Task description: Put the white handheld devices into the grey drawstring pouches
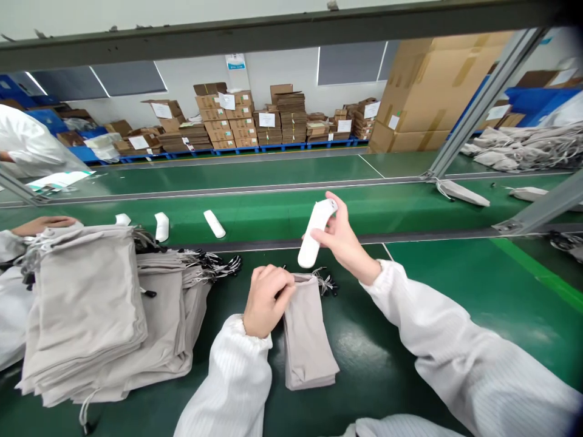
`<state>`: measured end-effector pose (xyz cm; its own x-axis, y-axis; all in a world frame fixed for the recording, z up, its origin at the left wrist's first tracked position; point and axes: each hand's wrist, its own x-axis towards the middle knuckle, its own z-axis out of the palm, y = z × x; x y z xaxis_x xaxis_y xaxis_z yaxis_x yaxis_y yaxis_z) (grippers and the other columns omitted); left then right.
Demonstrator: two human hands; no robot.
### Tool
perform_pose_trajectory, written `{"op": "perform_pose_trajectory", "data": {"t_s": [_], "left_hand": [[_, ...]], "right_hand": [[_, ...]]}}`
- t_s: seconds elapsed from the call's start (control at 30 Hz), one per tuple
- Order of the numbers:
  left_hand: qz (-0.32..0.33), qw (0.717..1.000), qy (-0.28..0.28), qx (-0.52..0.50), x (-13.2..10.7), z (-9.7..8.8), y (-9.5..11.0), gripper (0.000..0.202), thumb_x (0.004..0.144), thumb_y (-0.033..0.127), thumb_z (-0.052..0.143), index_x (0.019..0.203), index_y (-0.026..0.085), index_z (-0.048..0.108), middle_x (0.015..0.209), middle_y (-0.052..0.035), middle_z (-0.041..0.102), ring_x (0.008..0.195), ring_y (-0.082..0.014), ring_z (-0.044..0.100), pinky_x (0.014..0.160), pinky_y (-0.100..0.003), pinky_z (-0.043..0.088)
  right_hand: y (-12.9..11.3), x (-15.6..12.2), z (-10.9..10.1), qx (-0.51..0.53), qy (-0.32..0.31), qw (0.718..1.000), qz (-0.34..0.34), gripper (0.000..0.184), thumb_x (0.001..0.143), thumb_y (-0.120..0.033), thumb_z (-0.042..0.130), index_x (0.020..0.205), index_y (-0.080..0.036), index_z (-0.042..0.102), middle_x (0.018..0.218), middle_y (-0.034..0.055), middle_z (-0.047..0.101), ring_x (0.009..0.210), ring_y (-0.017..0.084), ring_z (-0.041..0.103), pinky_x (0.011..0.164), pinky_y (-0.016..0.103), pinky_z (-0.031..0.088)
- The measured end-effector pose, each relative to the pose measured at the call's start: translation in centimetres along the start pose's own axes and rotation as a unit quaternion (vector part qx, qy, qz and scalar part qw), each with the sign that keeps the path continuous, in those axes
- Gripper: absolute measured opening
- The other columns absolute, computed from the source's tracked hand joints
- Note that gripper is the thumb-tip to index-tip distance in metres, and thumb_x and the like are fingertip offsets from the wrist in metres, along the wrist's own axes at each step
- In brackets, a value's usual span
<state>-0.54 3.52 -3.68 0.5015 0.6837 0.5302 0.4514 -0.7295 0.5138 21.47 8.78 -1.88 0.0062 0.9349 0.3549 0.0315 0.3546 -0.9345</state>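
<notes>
My right hand (341,240) is closed round a white handheld device (315,233), held tilted with its lower end just above the mouth of a grey drawstring pouch (307,340). My left hand (268,300) pinches the pouch's top left edge, fingers closed on the fabric. The pouch lies flat on the green table, its dark drawstring ends (325,282) spread beside the opening.
A big pile of grey pouches (95,309) lies at left, with another person's hand (40,224) behind it. Three white devices (214,223) rest on the green conveyor belt. Metal frame struts (478,103) stand at right; cardboard boxes (428,91) are stacked beyond.
</notes>
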Motion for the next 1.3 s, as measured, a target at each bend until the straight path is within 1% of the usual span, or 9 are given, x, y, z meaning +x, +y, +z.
{"op": "perform_pose_trajectory", "data": {"t_s": [0.17, 0.3, 0.37, 0.57, 0.73, 0.87, 1.03, 1.13, 1.3], "left_hand": [[-0.078, 0.969, 0.02, -0.232, 0.6, 0.0, 2.1, 0.016, 0.085, 0.022, 0.068, 0.072, 0.02, 0.06, 0.077, -0.001, 0.056, 0.074, -0.0156, 0.053, 0.067, -0.029, 0.041], [-0.137, 0.937, 0.108, -0.302, 1.0, 0.4, 3.6, 0.012, 0.08, 0.02, 0.074, 0.073, 0.019, 0.063, 0.094, -0.0039, 0.056, 0.086, -0.0161, 0.055, 0.072, -0.027, 0.043], [-0.177, 0.923, 0.155, -0.305, 1.1, 0.5, 4.1, 0.012, 0.079, 0.02, 0.074, 0.074, 0.019, 0.063, 0.099, -0.0044, 0.055, 0.091, -0.0165, 0.055, 0.074, -0.025, 0.044], [-0.253, 0.88, 0.2, -0.35, 1.3, -0.4, 3.6, 0.019, 0.072, 0.024, 0.078, 0.07, 0.017, 0.061, 0.097, -0.0042, 0.056, 0.082, -0.0131, 0.055, 0.065, -0.021, 0.046], [-0.277, 0.821, 0.286, -0.41, 1.4, -2.7, 1.9, 0.024, 0.075, 0.035, 0.077, 0.083, 0.019, 0.06, 0.068, 0.005, 0.045, 0.047, -0.0042, 0.031, 0.041, -0.017, 0.024], [-0.191, 0.911, 0.192, -0.31, 0.7, -1.8, 1.1, 0.031, 0.079, 0.022, 0.072, 0.108, 0.024, 0.062, 0.093, -0.0006, 0.057, 0.058, -0.0065, 0.045, 0.052, -0.02, 0.039], [-0.069, 0.997, 0.036, -0.003, -1.3, 0.8, -1.1, 0.021, 0.084, 0.01, 0.064, 0.1, 0.022, 0.066, 0.1, -0.0044, 0.062, 0.091, -0.0192, 0.058, 0.081, -0.034, 0.047], [-0.031, 0.994, -0.001, 0.105, -2.0, 1.6, -2.2, 0.014, 0.088, 0.01, 0.06, 0.092, 0.021, 0.066, 0.094, -0.0038, 0.063, 0.091, -0.0205, 0.058, 0.077, -0.036, 0.045], [0.018, 0.984, 0.008, 0.179, -2.1, 1.8, -2.1, 0.018, 0.094, 0.011, 0.054, 0.08, 0.02, 0.061, 0.087, -0.0035, 0.064, 0.084, -0.0193, 0.055, 0.076, -0.037, 0.041]], "right_hand": [[-2.4, -4.6, 1.2, 0.055, -0.031, 0.998, -0.003, 0.085, 0.086, -0.043, 0.072, 0.147, -0.04, 0.014, 0.125, 0.0069, 0.051, 0.086, 0.019, 0.068, 0.077, 0.038, 0.063], [-2.9, -5.5, 1.4, -0.034, -0.116, 0.991, -0.058, 0.03, 0.101, -0.044, 0.05, 0.126, -0.028, 0.057, 0.124, 0.0073, 0.06, 0.109, 0.022, 0.063, 0.097, 0.042, 0.052], [-2.9, -5.6, 1.4, -0.082, -0.158, 0.982, -0.066, 0.037, 0.104, -0.046, 0.041, 0.104, -0.022, 0.069, 0.118, 0.0081, 0.064, 0.116, 0.023, 0.059, 0.105, 0.042, 0.045], [-3.9, -6.3, 0.9, -0.021, -0.234, 0.967, 0.096, 0.034, 0.098, -0.048, 0.052, 0.081, -0.019, 0.059, 0.073, -0.0014, 0.049, 0.059, 0.011, 0.046, 0.055, 0.026, 0.041], [-8.6, -6.8, -1.5, 0.202, -0.097, 0.961, 0.162, 0.016, 0.093, -0.031, 0.06, 0.091, -0.027, 0.045, 0.06, -0.0111, 0.014, 0.044, 0.006, 0.005, 0.043, 0.021, 0.016], [-10.8, -4.7, -2.9, 0.182, 0.032, 0.982, 0.023, 0.012, 0.095, -0.032, 0.058, 0.093, -0.028, 0.046, 0.063, -0.0097, 0.014, 0.043, 0.008, 0.01, 0.044, 0.023, 0.026], [-6.6, 2.5, -2.5, -0.078, 0.162, 0.961, -0.21, 0.006, 0.101, -0.027, 0.045, 0.101, -0.027, 0.051, 0.059, -0.0089, 0.037, 0.048, 0.011, 0.044, 0.077, 0.035, 0.05], [-2.5, 6.9, 0.1, -0.32, 0.05, 0.927, -0.186, 0.031, 0.096, -0.02, 0.048, 0.127, -0.022, 0.049, 0.09, 0.0052, 0.065, 0.083, 0.021, 0.065, 0.09, 0.042, 0.048], [4.2, 11.9, 9.1, -0.498, -0.208, 0.84, -0.044, 0.061, 0.095, -0.026, 0.056, 0.15, -0.013, 0.034, 0.137, 0.0203, 0.056, 0.123, 0.031, 0.055, 0.102, 0.044, 0.045]]}}
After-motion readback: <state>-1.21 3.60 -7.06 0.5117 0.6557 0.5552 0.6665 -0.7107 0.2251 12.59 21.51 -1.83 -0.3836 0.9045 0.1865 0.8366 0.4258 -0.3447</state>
